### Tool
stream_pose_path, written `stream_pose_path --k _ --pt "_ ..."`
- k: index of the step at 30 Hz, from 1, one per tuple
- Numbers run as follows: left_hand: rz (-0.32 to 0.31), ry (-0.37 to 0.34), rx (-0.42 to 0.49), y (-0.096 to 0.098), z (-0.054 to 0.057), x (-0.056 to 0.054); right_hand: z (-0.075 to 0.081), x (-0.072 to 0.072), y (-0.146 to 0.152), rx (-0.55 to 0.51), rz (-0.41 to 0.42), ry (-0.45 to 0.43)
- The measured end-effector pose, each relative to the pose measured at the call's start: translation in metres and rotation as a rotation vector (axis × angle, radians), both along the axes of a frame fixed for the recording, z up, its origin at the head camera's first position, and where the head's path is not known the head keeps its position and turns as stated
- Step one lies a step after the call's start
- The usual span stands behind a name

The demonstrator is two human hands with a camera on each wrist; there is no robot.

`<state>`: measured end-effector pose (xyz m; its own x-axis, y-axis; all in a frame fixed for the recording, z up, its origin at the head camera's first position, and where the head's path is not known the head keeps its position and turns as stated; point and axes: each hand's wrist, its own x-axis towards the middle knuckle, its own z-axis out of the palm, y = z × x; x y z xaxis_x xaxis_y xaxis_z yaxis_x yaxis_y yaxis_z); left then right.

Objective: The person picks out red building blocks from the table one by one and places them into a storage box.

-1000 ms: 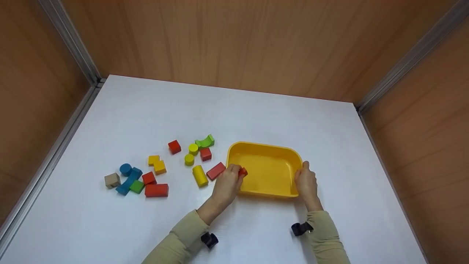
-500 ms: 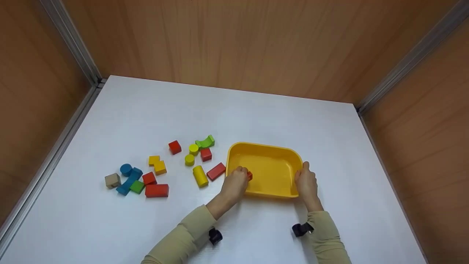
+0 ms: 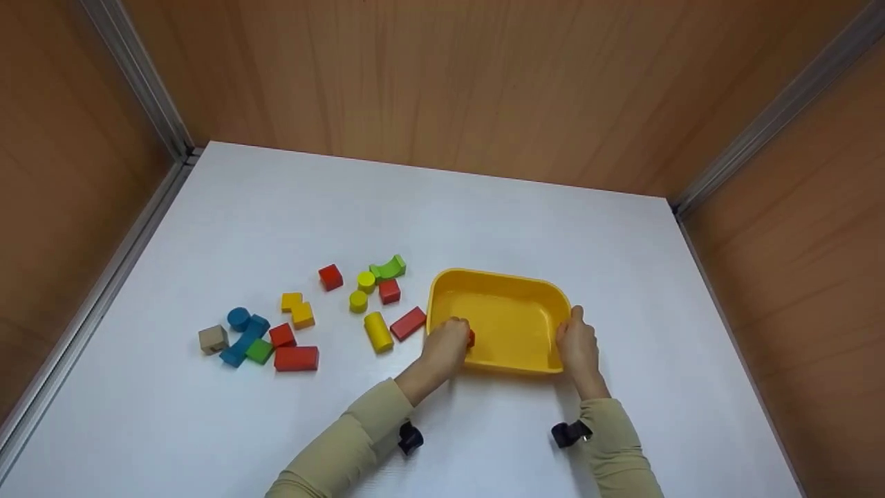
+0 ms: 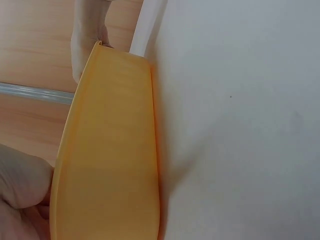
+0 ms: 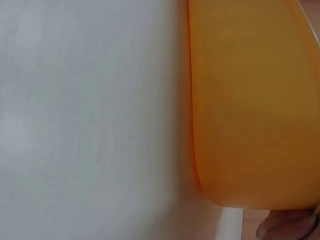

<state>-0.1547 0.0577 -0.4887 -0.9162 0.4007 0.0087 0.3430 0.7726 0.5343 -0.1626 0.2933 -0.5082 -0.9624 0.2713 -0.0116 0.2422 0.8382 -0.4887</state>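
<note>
Holding a small red block (image 3: 471, 339) in the curled left fingers (image 3: 459, 324), showing only a sliver past the knuckles, just inside the near left part of a yellow tray (image 3: 515, 325); not showing whether resting on the tray's floor. Gripping the tray's right rim with the right fingers (image 3: 576, 323). Seeing just left of the left fingers a red oblong block (image 3: 408, 324), lying beside a long yellow cylinder (image 3: 378, 332). Seeing farther left and beyond them a red cube (image 3: 389, 291), two short yellow cylinders (image 3: 366, 281) and a light green curved block (image 3: 388, 268), clustering closely. Seeing well left of the left fingers two orange blocks (image 3: 303, 315), a long red block (image 3: 296, 359), a green block (image 3: 260, 351), a blue curved block (image 3: 244, 342) and a greyish cube (image 3: 213, 339), all resting on the white surface (image 3: 525, 228). Wearing olive sleeves (image 3: 346, 449) behind both sets of fingers.
</note>
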Motion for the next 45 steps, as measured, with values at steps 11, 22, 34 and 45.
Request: stream_pose_path --k 11,22,34,45 --pt "-0.028 -0.028 -0.029 0.000 -0.002 -0.005 -0.001 0.000 0.000 0.013 0.011 0.028" --pt "-0.061 -0.072 -0.085 0.000 0.001 -0.011 -0.001 0.001 -0.001 0.017 0.000 0.015" --pt "-0.039 -0.113 -0.083 -0.001 0.002 -0.015 -0.002 0.001 -0.001 0.031 0.016 0.048" --pt "-0.016 -0.036 -0.136 -0.001 0.007 -0.013 -0.001 0.001 0.000 0.031 0.041 0.064"
